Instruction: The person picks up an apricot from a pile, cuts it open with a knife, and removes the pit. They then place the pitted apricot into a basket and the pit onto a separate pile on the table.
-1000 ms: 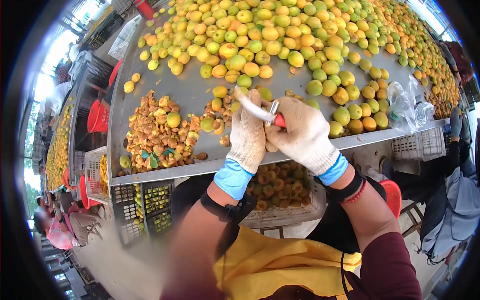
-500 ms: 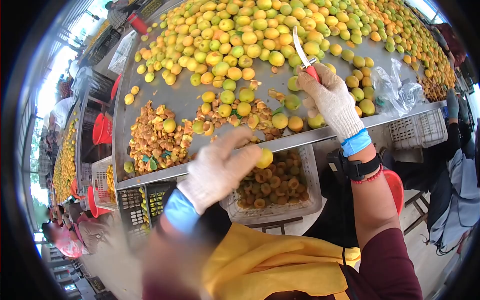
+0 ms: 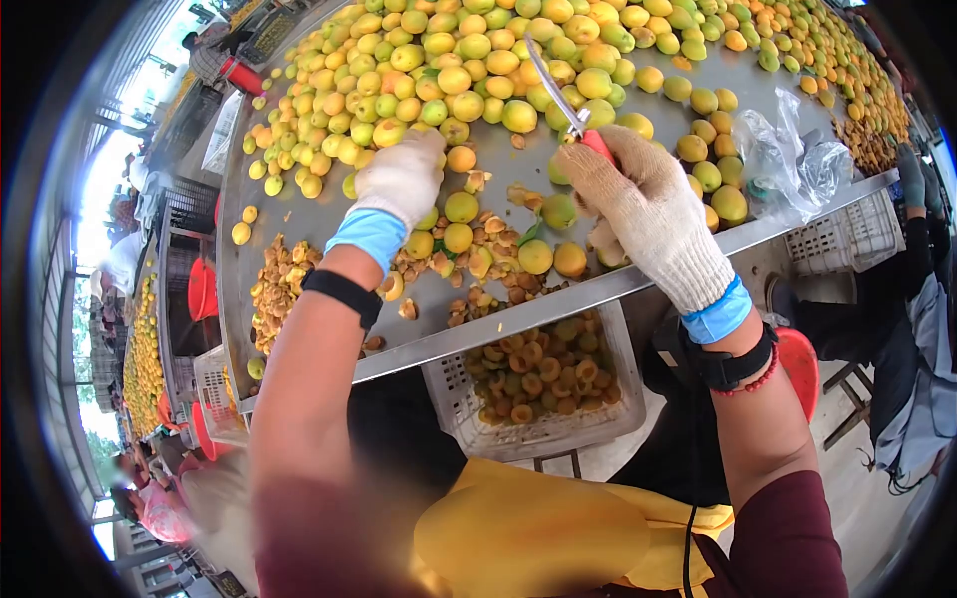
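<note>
Several yellow-green apricots (image 3: 461, 79) lie heaped on a metal table. My left hand (image 3: 404, 179), in a knitted white glove, is at the near edge of the heap. Its fingers curl down among the fruit, and what they hold, if anything, is hidden. My right hand (image 3: 643, 204), in a similar glove with tan fingers, is closed round the red handle of a curved knife (image 3: 553, 82), blade pointing up and left. Below the hands, brownish pits and scraps (image 3: 284, 284) lie along the table's near side, with a few whole apricots among them.
The table's metal rim (image 3: 478, 334) runs across in front of me. Under it stands a white crate (image 3: 449, 399) of halved fruit. A clear plastic bag (image 3: 793, 164) lies at the right. Red buckets (image 3: 202, 289) stand at the left; other people sit on both sides.
My left hand has moved from above the crate up to the heap, and the apricot by its fingers is gone from there. My right hand keeps the knife, shifted slightly left.
</note>
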The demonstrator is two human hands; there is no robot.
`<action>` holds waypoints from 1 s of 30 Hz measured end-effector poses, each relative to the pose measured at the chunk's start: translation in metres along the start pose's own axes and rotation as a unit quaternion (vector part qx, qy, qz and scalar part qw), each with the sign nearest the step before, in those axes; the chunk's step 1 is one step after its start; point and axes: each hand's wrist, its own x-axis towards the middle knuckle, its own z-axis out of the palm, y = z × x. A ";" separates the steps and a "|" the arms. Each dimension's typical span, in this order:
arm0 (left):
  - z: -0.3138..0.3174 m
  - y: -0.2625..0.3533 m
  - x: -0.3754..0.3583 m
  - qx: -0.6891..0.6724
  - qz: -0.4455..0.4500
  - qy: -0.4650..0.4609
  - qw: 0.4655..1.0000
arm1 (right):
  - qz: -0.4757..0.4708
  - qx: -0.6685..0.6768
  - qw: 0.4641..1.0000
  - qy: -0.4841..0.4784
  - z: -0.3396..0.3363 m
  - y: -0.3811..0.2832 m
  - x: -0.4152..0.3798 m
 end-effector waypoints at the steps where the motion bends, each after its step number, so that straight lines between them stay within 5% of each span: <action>1: 0.000 -0.004 -0.010 -0.099 -0.005 0.056 0.993 | 0.000 0.037 0.999 -0.029 0.001 0.003 0.001; 3: -0.018 0.001 -0.038 -0.370 -0.041 0.083 0.925 | -0.003 0.077 0.995 -0.059 0.002 0.001 -0.001; 4: -0.021 0.005 -0.054 -0.367 -0.042 0.084 0.925 | 0.001 0.070 0.993 -0.097 0.002 -0.006 -0.005; 6: -0.025 0.011 -0.086 -0.754 0.001 0.074 0.653 | 0.002 0.066 0.988 -0.138 0.005 -0.009 -0.014; 7: -0.027 0.016 -0.103 -0.753 0.000 0.078 0.654 | 0.003 0.096 0.982 -0.161 0.008 -0.008 -0.019; 9: -0.028 0.025 -0.132 -0.857 0.056 0.084 0.506 | 0.028 0.139 0.964 -0.224 0.013 -0.017 -0.030; 12: -0.024 0.025 -0.157 -0.891 0.097 0.066 0.440 | 0.053 0.175 0.943 -0.279 0.022 -0.018 -0.043; 27: -0.014 0.027 -0.177 -0.890 0.093 0.100 0.434 | 0.144 0.131 0.920 -0.342 0.051 -0.024 -0.057; 30: -0.013 0.028 -0.182 -0.907 0.121 0.095 0.393 | 0.168 0.177 0.900 -0.362 0.057 -0.022 -0.063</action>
